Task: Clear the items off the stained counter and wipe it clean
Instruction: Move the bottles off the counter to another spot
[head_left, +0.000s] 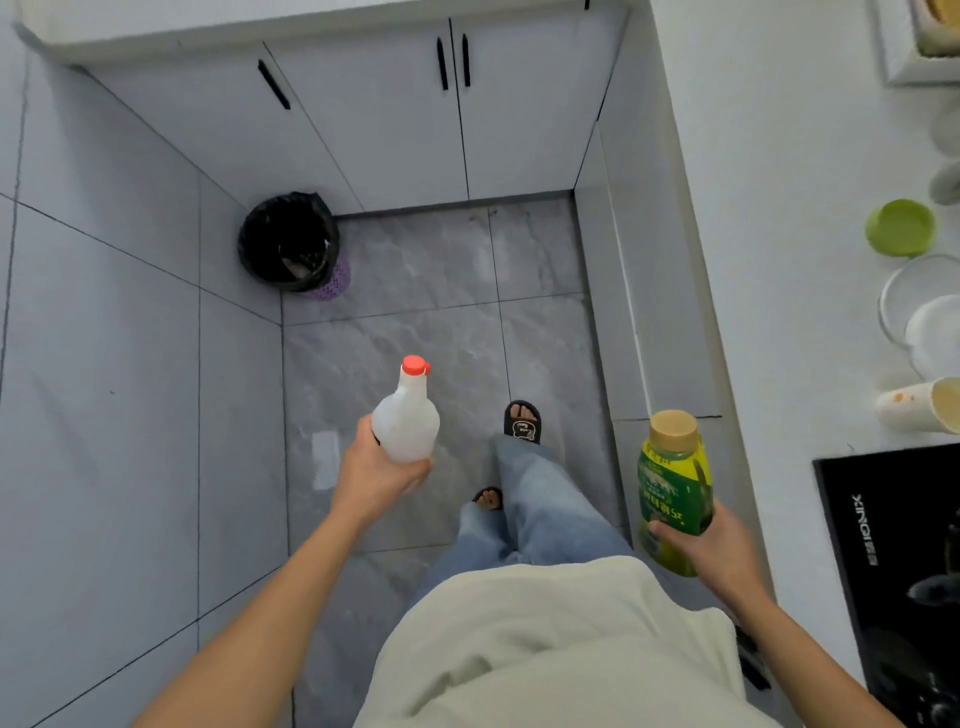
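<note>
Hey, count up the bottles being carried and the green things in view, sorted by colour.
White: 1, the translucent white plastic bottle with a red cap in the left hand.
Green: 2, the green-labelled bottle with a tan cap in the right hand, and the round green lid on the white counter.
Total: 3

A white counter (779, 208) runs along the right edge, carrying a green lid (901, 227), a glass bowl (904, 291), a stained paper cup (917, 405) on its side and a black cooktop (883, 545). A black-lined bin (289, 240) stands on the grey tile floor (415, 291)
</note>
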